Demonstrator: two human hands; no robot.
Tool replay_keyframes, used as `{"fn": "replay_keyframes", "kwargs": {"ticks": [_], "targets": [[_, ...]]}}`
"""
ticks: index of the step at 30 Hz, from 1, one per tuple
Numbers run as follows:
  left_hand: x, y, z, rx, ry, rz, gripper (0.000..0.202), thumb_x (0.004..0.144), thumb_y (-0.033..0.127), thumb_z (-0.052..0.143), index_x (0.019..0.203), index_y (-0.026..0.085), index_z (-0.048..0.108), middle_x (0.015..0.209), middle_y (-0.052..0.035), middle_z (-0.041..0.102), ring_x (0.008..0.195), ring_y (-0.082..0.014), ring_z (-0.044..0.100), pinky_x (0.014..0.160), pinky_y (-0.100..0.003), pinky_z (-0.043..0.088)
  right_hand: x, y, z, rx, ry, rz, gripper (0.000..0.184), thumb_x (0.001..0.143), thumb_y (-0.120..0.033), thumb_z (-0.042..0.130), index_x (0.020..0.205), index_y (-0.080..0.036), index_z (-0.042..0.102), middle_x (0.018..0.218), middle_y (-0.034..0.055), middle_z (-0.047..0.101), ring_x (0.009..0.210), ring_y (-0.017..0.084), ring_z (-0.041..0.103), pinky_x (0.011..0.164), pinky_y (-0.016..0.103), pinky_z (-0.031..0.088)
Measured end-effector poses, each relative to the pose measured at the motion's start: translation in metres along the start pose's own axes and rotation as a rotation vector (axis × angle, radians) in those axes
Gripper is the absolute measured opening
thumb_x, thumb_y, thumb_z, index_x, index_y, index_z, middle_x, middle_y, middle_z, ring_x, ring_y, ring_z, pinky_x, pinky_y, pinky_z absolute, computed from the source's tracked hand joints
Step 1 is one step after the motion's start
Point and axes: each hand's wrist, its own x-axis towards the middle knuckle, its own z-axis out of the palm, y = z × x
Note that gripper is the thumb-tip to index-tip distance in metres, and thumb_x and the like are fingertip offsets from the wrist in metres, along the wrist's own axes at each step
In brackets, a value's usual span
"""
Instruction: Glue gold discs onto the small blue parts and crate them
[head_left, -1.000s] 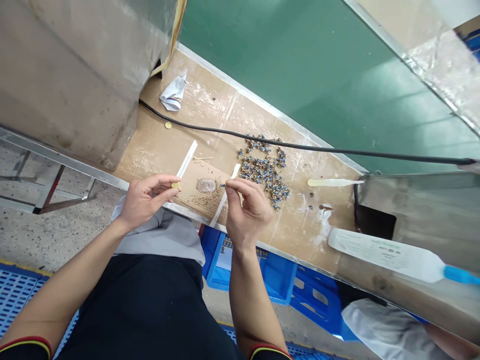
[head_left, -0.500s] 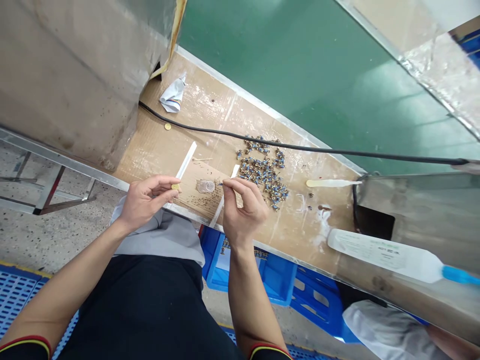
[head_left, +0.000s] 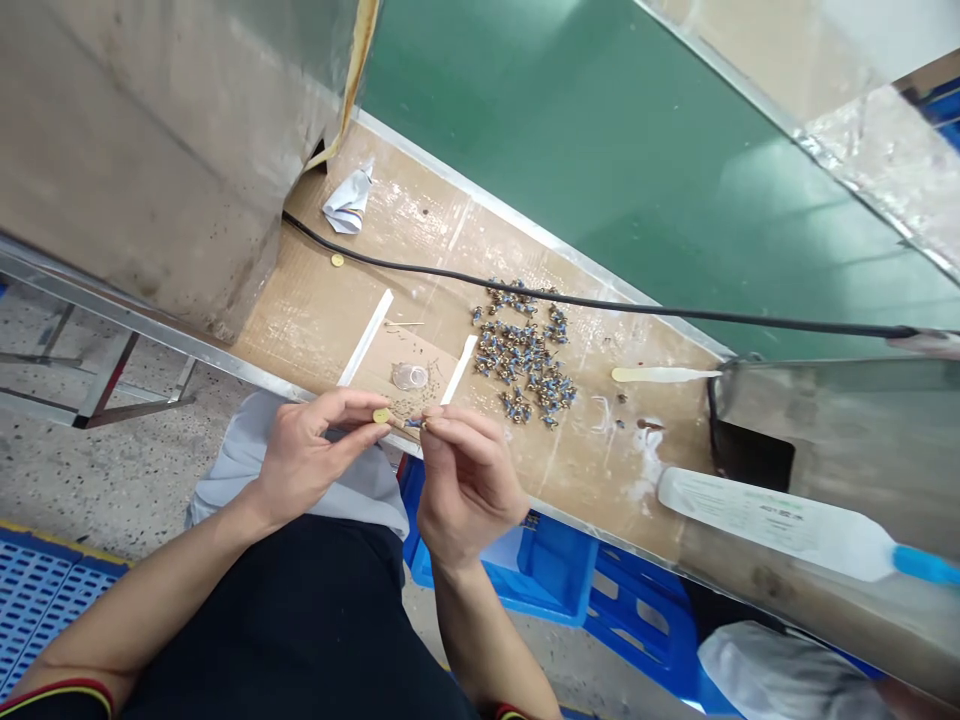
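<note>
Between thumb and fingers, my left hand (head_left: 319, 450) pinches a small round yellow disc (head_left: 382, 415) near the bench's front edge. Close by on the right, my right hand (head_left: 472, 470) is closed on a small blue-and-brass part (head_left: 413, 423), whose blue end points toward the disc. A narrow gap separates the two. Beyond the hands lies a small clear plastic cup (head_left: 410, 376), with tiny brown bits (head_left: 409, 404) scattered around it. To the right spreads a pile of similar blue-and-brass parts (head_left: 525, 350).
A black cable (head_left: 450, 273) crosses the bench. A crumpled cloth (head_left: 349, 200), another yellow disc (head_left: 337, 260) and a thin stick (head_left: 405, 323) lie to the left. A white bottle (head_left: 780, 520) and pale spatula (head_left: 664, 375) are at right. Blue crates (head_left: 555, 580) stand below.
Both hands have come closer together and toward my body. My right hand has moved left with the blue-and-brass part, and my left hand has shifted right with the yellow disc.
</note>
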Motion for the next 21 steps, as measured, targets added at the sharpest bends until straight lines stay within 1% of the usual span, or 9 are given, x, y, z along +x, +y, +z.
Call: {"fn": "replay_keyframes", "kwargs": {"ticks": [2,5,12,17,21], "targets": [[-0.0009,0.0012,0.0015,0.035,0.029,0.044,0.019,0.096,0.032,0.094,0.112,0.027,0.086,0.1,-0.0007,0.091,0.093,-0.0253,0.091,0.086,-0.035,0.079,-0.0043,0.0005,0.0018,0.008,-0.007,0.008,0.03,0.103,-0.008,0.076,0.12,-0.032,0.082,0.113,0.0028,0.081,0.1,0.022,0.082,0.087,0.041,0.071],[-0.0028,0.0016,0.0032,0.103,0.065,0.119,0.016,0.097,0.033,0.093,0.11,0.029,0.084,0.099,0.0011,0.091,0.089,-0.0245,0.091,0.083,-0.035,0.079,-0.0088,0.001,0.0028,0.016,-0.021,0.014,0.03,0.104,-0.009,0.076,0.121,-0.033,0.082,0.114,0.003,0.082,0.098,0.022,0.083,0.087,0.041,0.072],[-0.0071,0.0004,0.0062,0.205,0.075,0.238,0.016,0.099,0.028,0.091,0.112,0.029,0.082,0.1,0.0029,0.091,0.088,-0.022,0.091,0.078,-0.03,0.077,-0.0112,0.0016,0.0029,0.037,-0.033,0.017,0.033,0.103,-0.006,0.076,0.122,-0.033,0.082,0.116,0.0026,0.082,0.1,0.021,0.083,0.087,0.039,0.072],[-0.0085,-0.0032,0.0071,0.283,0.089,0.309,0.015,0.102,0.031,0.089,0.114,0.028,0.081,0.1,0.0014,0.091,0.087,-0.0223,0.09,0.076,-0.03,0.076,-0.0107,0.0029,0.0018,0.0,-0.03,0.008,0.029,0.103,-0.011,0.078,0.121,-0.033,0.083,0.115,0.0028,0.082,0.099,0.022,0.083,0.086,0.04,0.073],[-0.0081,-0.0035,0.0071,0.304,0.092,0.346,0.014,0.103,0.029,0.088,0.114,0.026,0.08,0.1,0.001,0.091,0.086,-0.0213,0.09,0.074,-0.028,0.075,-0.0099,0.0024,0.0013,0.006,-0.039,-0.005,0.033,0.102,-0.006,0.078,0.122,-0.032,0.083,0.116,0.0028,0.083,0.101,0.022,0.083,0.089,0.039,0.073]]}}
